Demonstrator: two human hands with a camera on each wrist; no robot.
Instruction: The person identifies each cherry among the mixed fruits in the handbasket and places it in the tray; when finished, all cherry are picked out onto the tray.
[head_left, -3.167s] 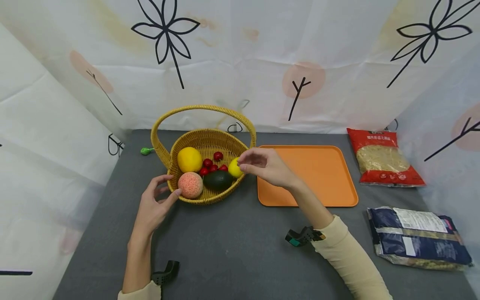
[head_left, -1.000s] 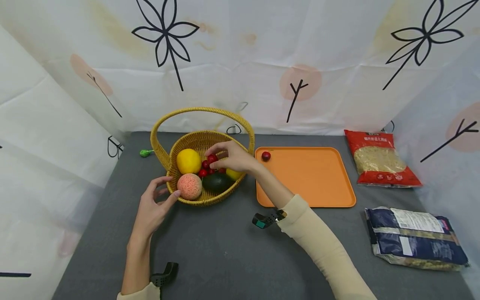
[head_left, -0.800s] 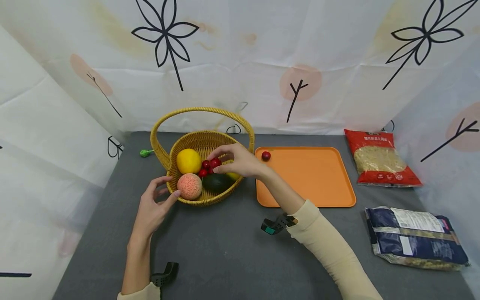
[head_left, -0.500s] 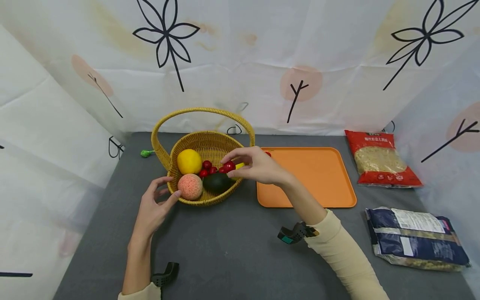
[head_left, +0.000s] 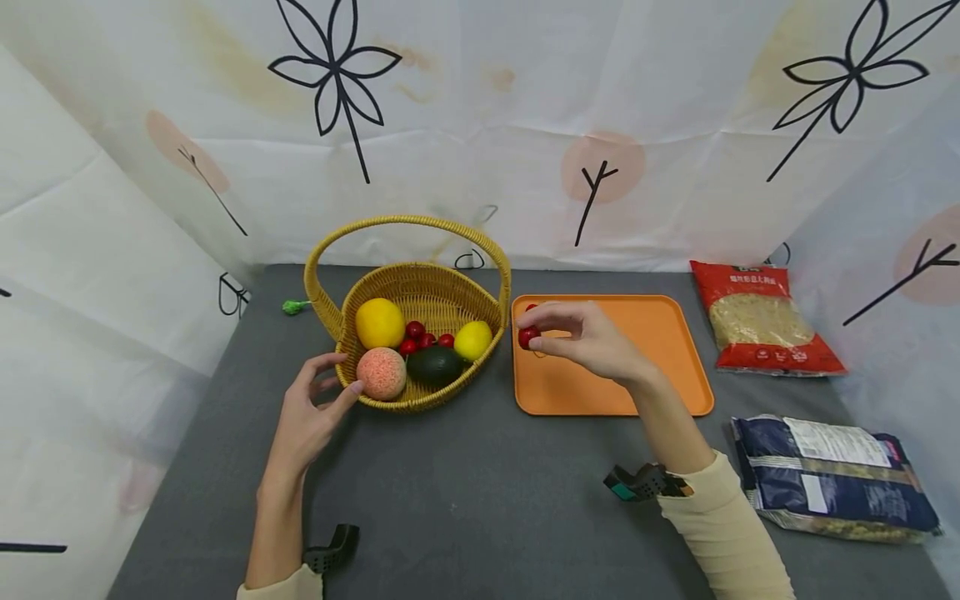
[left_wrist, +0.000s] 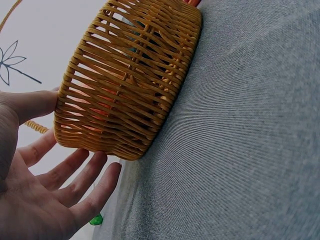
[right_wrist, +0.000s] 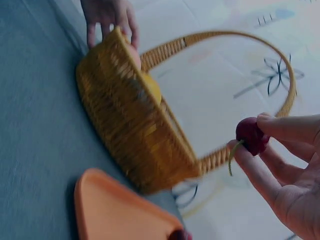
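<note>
My right hand [head_left: 592, 337] pinches a dark red cherry [right_wrist: 251, 135] between thumb and fingers, just above the left part of the orange tray [head_left: 615, 392]. A thin stem hangs from it. Another cherry [right_wrist: 180, 235] lies on the tray, mostly hidden by the hand in the head view. My left hand [head_left: 307, 408] grips the near left rim of the yellow wicker basket [left_wrist: 130, 85], thumb at the rim and fingers against its side. Inside are a pinkish peach-like fruit [head_left: 381, 373], a large yellow fruit [head_left: 379, 322], a dark green avocado [head_left: 435, 365], a lemon [head_left: 473, 341] and several cherries [head_left: 415, 330].
The basket's tall handle [head_left: 408, 220] arches over the fruit. A small green-tipped object [head_left: 294, 307] pokes out left of it. A red bag [head_left: 768, 317] and a dark blue bag [head_left: 836, 475] lie on the right. Patterned cloth walls surround the grey table [head_left: 465, 500].
A cherry came to lie on the tray. The right hand then took another cherry from the basket and moved it right, over the tray. The left hand stays at the basket rim.
</note>
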